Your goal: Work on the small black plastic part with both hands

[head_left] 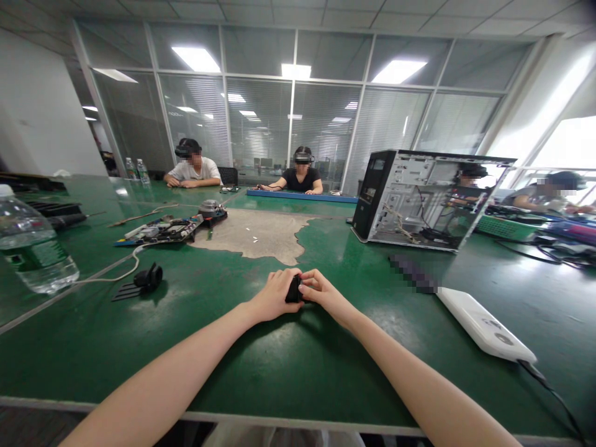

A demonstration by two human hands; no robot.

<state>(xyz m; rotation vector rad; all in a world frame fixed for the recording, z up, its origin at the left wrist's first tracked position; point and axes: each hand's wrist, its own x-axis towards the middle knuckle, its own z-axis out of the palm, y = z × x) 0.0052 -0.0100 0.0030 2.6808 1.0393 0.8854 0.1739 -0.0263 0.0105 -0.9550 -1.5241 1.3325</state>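
Note:
Both of my hands meet over the green tabletop (279, 366), near the middle of the view. My left hand (274, 293) is wrapped round a small black object (293, 290), whose kind I cannot make out. From the other side, the bent fingers of my right hand (321, 288) grip the same object at its right edge. Much of it is hidden by my fingers. Off to the left lies a black part with a round clip and several flat prongs (148, 279), touched by neither hand.
An open computer case (405, 202) stands at the right, with a white power bank (484, 323) and cable before it. A circuit board (162, 230) lies left beside a bare tan patch (261, 233). A water bottle (35, 248) stands far left. People sit across the table.

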